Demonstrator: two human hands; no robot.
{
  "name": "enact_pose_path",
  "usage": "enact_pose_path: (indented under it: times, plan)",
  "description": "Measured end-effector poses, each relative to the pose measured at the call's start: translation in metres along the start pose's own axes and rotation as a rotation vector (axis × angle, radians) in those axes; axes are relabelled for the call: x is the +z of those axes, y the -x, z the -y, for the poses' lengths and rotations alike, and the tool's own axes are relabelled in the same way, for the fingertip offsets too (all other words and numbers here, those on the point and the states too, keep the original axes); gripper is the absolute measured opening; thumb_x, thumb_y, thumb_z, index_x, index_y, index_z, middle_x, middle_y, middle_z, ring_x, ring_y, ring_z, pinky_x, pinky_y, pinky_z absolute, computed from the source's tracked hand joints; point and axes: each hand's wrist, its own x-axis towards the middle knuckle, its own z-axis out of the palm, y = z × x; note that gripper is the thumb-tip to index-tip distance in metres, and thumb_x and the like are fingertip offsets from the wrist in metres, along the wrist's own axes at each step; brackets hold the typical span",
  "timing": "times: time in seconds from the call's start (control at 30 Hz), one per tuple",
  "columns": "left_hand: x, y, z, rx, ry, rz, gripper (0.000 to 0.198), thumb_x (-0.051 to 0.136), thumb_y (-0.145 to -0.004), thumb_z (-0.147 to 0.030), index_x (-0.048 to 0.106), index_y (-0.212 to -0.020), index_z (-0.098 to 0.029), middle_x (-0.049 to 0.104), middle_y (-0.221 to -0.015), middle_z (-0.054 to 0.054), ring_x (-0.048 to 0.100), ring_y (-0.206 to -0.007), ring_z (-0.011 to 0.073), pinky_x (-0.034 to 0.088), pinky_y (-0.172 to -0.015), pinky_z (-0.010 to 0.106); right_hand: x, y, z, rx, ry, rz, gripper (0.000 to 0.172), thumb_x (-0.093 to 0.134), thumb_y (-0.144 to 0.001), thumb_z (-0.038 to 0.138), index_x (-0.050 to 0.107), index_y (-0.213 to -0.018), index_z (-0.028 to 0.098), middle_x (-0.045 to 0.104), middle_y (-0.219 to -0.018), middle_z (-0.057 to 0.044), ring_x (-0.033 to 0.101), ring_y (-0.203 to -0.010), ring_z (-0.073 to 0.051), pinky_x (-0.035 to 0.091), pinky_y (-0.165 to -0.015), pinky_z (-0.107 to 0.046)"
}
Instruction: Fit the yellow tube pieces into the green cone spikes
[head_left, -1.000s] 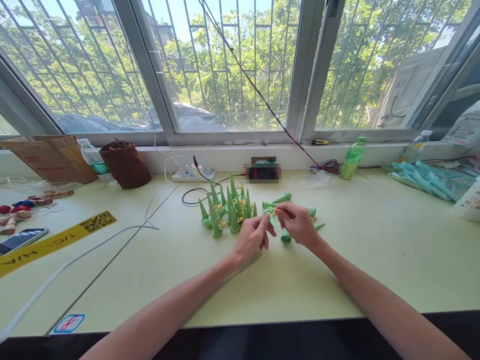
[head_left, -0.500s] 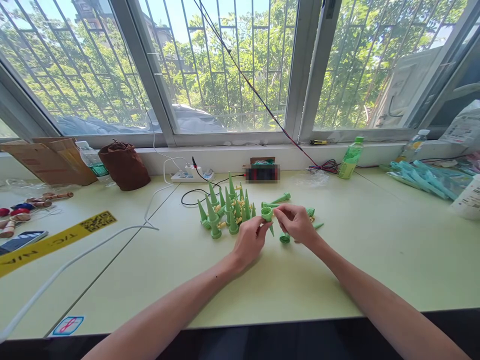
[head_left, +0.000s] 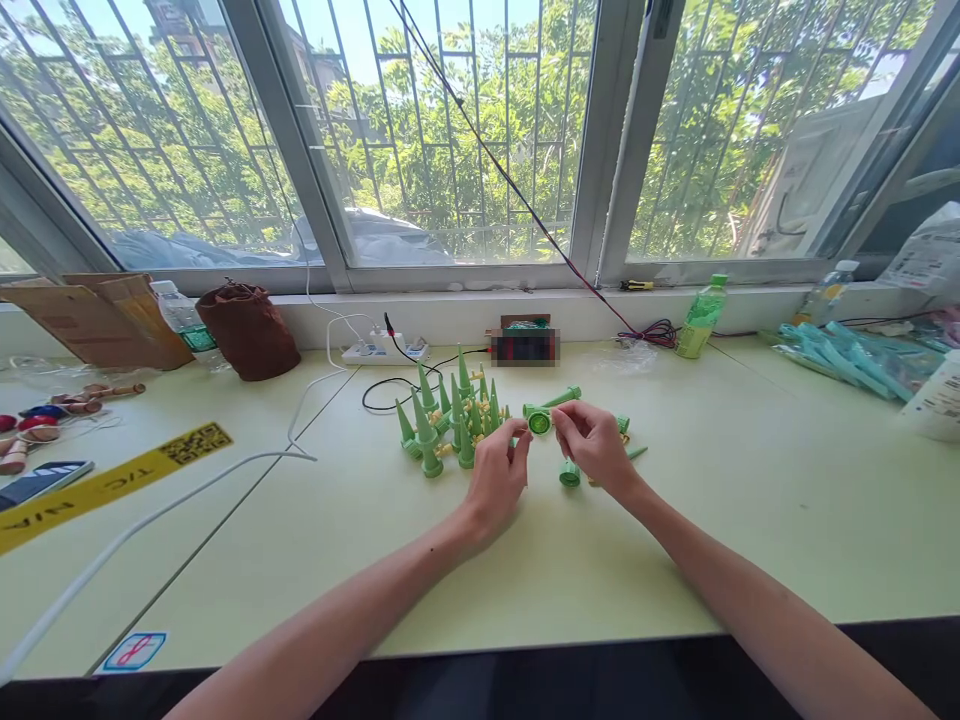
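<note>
You've just tipped the green piece (head_left: 539,423), so its round end faces you, twelve o'clock over the worktop (head_left: 570,570). Your left hand (head_left: 498,468) pinches its nine o'clock side. Your right hand (head_left: 598,443) bunches at three; I can't tell its grip.

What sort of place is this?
Probably a small indoor workroom or improvised bench, though I can't be sure: barred windows behind a long pale table, a power strip near the wall, and many similar green spikes grouped together.
</note>
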Motion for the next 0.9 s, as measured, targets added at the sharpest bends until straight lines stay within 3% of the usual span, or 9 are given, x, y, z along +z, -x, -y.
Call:
enact_pose_path:
  times: [0.07,0.17,0.33,0.5,0.7,0.9]
  plan:
    - [0.000,-0.001,-0.003,-0.129,0.177,-0.015,0.037,0.041,-0.095,-0.049,0.054,-0.079,-0.017,0.062,-0.069,0.000,0.049,-0.037,0.0077,0.035,-0.040,0.021,-0.001,0.000,-0.002,-0.015,0.012,0.000,0.033,0.055,-0.090,0.050,0.061,-0.079,0.018,0.052,-0.055,0.002,0.046,-0.043,-0.010,0.037,-0.043,-0.024]
    - [0.000,-0.003,-0.007,-0.258,0.406,0.084,0.051,0.037,-0.093,-0.059,0.051,-0.070,-0.016,0.060,-0.063,0.002,0.048,-0.034,0.0086,0.032,-0.033,0.021,-0.001,0.001,-0.003,-0.032,0.033,0.031,0.032,0.055,-0.090,0.048,0.061,-0.079,0.019,0.052,-0.058,0.002,0.047,-0.046,-0.011,0.038,-0.044,-0.024]
    - [-0.001,-0.002,-0.008,-0.303,0.484,0.230,0.054,0.041,-0.090,-0.064,0.051,-0.071,-0.014,0.062,-0.063,0.004,0.049,-0.036,0.0089,0.036,-0.034,0.021,0.001,0.003,-0.002,-0.048,0.061,0.086,0.032,0.055,-0.090,0.048,0.061,-0.079,0.019,0.053,-0.059,0.002,0.048,-0.048,-0.011,0.039,-0.047,-0.024]
    - [0.000,0.002,-0.007,-0.230,0.432,0.238,0.045,0.044,-0.091,-0.059,0.050,-0.081,-0.016,0.063,-0.068,0.003,0.052,-0.037,0.0085,0.036,-0.035,0.020,0.001,0.003,-0.005,-0.020,0.024,0.080,0.032,0.056,-0.089,0.048,0.061,-0.077,0.018,0.049,-0.054,0.003,0.044,-0.044,-0.010,0.037,-0.044,-0.024]
    - [0.002,0.004,0.001,-0.065,0.154,0.187,0.029,0.049,-0.093,-0.046,0.050,-0.086,-0.018,0.055,-0.062,-0.004,0.052,-0.039,0.0080,0.037,-0.039,0.019,0.000,0.002,-0.004,0.006,0.097,0.046,0.038,0.056,-0.088,0.051,0.060,-0.070,0.018,0.049,-0.049,0.003,0.043,-0.042,-0.010,0.036,-0.041,-0.024]
    - [-0.002,0.000,0.008,0.158,-0.034,0.144,0.021,0.046,-0.096,-0.034,0.061,-0.099,-0.019,0.061,-0.092,0.003,0.054,-0.052,0.0071,0.042,-0.050,0.020,0.000,0.002,-0.001,0.070,0.046,0.037,0.038,0.060,-0.084,0.051,0.058,-0.066,0.018,0.049,-0.045,0.003,0.042,-0.037,-0.010,0.034,-0.037,-0.024]
